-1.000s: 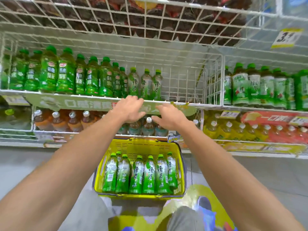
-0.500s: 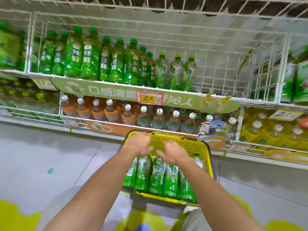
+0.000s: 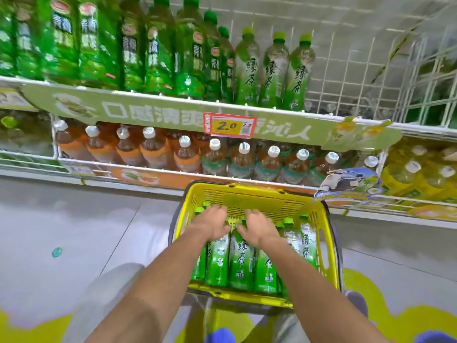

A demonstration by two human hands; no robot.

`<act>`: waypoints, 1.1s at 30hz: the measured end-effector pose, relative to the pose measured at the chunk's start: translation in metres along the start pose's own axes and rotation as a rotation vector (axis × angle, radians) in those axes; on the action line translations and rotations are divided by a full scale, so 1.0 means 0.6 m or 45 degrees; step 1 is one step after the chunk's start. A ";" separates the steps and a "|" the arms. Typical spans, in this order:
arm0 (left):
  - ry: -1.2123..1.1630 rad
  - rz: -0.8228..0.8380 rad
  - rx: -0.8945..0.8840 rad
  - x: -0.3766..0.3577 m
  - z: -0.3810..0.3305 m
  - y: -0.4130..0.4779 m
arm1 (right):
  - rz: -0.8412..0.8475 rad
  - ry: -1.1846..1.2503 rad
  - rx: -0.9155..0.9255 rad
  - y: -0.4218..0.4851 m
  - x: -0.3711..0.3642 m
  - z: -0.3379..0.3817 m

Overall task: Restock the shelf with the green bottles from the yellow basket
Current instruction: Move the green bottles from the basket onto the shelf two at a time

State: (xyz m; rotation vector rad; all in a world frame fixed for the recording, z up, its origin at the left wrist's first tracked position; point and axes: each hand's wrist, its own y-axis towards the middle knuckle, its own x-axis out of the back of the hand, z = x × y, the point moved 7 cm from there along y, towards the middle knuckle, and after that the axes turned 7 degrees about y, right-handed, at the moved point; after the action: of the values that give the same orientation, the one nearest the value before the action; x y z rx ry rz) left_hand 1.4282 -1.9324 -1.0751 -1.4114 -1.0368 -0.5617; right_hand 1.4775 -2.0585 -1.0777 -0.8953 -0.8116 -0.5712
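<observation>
Basket (image 3: 257, 199), seemingly on grey floor (image 3: 74, 226)

Both hands down in the yellow plastic basket (image 3: 257, 201): left hand (image 3: 210, 225) and right hand (image 3: 259, 226) palms-down, fingers spread over the necks of the green-labelled tea bottles (image 3: 241, 263) lying inside. White wire shelf (image 3: 346, 90) above is half bare.
</observation>
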 end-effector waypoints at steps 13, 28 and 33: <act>-0.314 -0.015 0.066 -0.012 -0.006 0.011 | 0.115 0.262 -0.087 0.025 -0.007 -0.024; -0.879 -0.241 0.019 -0.014 -0.003 -0.067 | 0.061 0.766 -0.121 -0.045 0.024 -0.052; -0.933 -0.256 0.109 -0.022 0.023 -0.067 | 0.113 0.802 -0.153 -0.077 0.012 -0.038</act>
State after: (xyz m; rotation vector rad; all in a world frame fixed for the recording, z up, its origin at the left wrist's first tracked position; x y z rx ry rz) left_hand 1.3845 -1.9279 -1.0671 -1.4741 -1.7747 -0.1207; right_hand 1.4563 -2.1023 -1.0596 -0.7889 -0.1685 -0.7748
